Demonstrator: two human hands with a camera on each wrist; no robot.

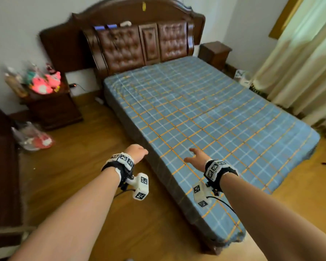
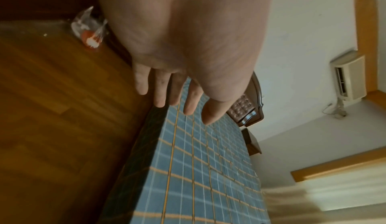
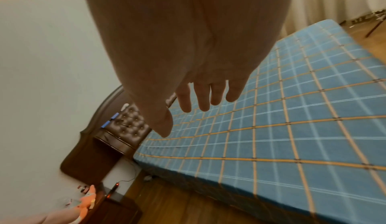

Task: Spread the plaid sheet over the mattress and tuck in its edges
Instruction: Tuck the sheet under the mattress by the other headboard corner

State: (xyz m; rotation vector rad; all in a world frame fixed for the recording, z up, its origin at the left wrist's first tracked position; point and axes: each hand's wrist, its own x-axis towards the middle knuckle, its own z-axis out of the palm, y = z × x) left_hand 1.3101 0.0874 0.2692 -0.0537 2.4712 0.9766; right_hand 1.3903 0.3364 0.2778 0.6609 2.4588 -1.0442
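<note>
The blue plaid sheet point(image 1: 205, 117) with orange and white lines lies flat across the whole mattress, reaching the headboard and the foot end. It shows as well under each wrist camera point(image 2: 198, 169) point(image 3: 282, 136). My left hand point(image 1: 137, 150) hovers with straight fingers point(image 2: 160, 92) just above the mattress's near left edge, holding nothing. My right hand point(image 1: 195, 157) floats above the sheet a little further in, fingers point(image 3: 203, 97) spread and empty. The dark mattress side point(image 1: 139, 136) shows bare below the sheet's edge.
A carved wooden headboard point(image 1: 139, 40) with tufted leather panels stands against the wall. A nightstand point(image 1: 53, 108) with pink plush toys sits at the left, a plastic bag point(image 1: 32, 136) on the wood floor beside it. A second nightstand point(image 1: 215, 51) and curtains point(image 1: 299, 68) lie to the right.
</note>
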